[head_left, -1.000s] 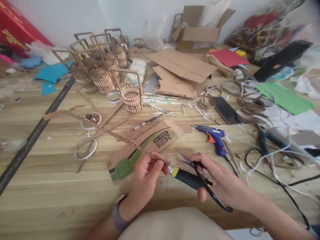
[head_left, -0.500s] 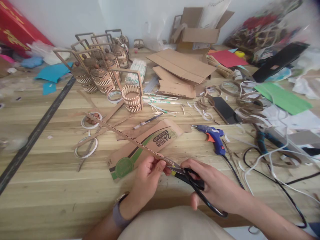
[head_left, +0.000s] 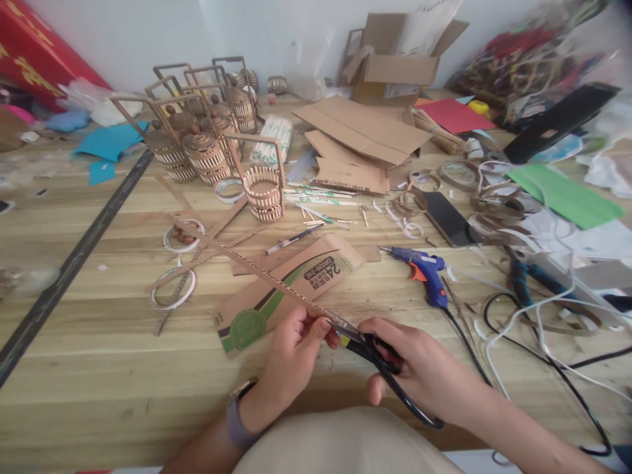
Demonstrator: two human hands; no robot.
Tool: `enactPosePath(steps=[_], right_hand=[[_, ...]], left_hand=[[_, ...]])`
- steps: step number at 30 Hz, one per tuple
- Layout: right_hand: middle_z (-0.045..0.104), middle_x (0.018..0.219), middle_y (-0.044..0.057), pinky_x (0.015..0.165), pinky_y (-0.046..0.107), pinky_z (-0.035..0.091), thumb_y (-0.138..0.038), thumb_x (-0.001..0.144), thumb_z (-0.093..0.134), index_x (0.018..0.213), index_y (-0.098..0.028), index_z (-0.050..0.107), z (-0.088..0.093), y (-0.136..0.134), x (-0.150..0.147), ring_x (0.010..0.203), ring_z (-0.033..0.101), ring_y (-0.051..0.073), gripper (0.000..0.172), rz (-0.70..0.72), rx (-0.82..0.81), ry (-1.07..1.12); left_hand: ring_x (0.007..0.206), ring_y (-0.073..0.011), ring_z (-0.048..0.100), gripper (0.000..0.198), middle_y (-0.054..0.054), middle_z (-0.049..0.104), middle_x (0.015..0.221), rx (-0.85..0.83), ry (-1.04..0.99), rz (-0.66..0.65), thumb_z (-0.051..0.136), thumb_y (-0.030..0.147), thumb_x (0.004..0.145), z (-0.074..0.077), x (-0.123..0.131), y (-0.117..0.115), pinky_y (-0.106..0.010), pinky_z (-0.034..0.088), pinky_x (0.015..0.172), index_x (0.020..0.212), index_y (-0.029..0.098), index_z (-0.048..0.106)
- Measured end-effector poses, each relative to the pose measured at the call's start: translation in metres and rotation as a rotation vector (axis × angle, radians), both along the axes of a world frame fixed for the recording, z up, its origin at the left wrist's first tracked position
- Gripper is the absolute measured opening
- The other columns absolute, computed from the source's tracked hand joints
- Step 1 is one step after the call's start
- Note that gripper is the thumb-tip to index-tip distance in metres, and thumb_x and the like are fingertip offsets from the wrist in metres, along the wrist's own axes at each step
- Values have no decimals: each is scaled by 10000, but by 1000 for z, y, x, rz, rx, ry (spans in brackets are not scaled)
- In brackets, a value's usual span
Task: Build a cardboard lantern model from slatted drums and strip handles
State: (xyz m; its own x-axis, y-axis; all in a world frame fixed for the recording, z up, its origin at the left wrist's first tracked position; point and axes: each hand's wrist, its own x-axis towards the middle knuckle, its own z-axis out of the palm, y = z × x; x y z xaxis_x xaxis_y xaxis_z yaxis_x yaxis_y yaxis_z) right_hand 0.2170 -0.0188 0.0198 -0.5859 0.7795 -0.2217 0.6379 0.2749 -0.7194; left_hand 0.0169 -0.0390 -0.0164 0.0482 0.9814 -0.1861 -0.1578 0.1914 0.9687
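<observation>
My left hand [head_left: 297,345] pinches the near end of a long, thin cardboard strip [head_left: 257,268], which slants up and left across the table. Black-handled scissors [head_left: 395,376] are held in my right hand [head_left: 415,365], their blades at the strip's end beside my left fingertips. Something yellow and black shows under the blades. Beneath the strip lies a printed cardboard piece [head_left: 291,293] with a green band. A small round basket with a tall handle [head_left: 263,191] stands beyond it.
A blue glue gun [head_left: 419,266] lies right of the cardboard, its cord running toward me. Several handled baskets [head_left: 205,158] stand at the back left. Tape rolls [head_left: 172,288] are at left. A phone [head_left: 450,218], pliers [head_left: 540,286] and tangled cables lie at right.
The scissor handles have moved slightly closer together. Both hands stay at the strip's end. The whole view has shifted a little.
</observation>
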Motion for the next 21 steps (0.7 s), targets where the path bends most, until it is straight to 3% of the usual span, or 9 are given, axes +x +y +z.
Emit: enactPosePath(steps=[10, 16, 21], right_hand=[[614, 650, -10, 491, 239, 381, -622, 837, 618, 900, -215, 612, -1, -2, -2, 537, 540, 152, 411, 15, 118, -7], [664, 630, 16, 506, 247, 399, -569, 961, 428, 907, -218, 602, -8, -6, 3, 514, 541, 151, 395, 25, 99, -1], [667, 650, 20, 522, 268, 384, -623, 908, 510, 890, -213, 602, -5, -2, 3, 548, 577, 178, 420, 81, 249, -92]], left_hand=[[587, -151, 624, 452, -17, 645, 634, 14, -8, -2, 625, 618, 836, -2, 3, 0, -264, 502, 573, 791, 172, 574], [578, -149, 623, 457, -21, 650, 629, 12, -30, 11, 638, 616, 828, -2, 4, -1, -263, 503, 570, 797, 163, 585], [581, -145, 613, 464, -19, 640, 629, 0, -49, 5, 652, 620, 815, -3, 5, -2, -263, 506, 580, 798, 161, 585]])
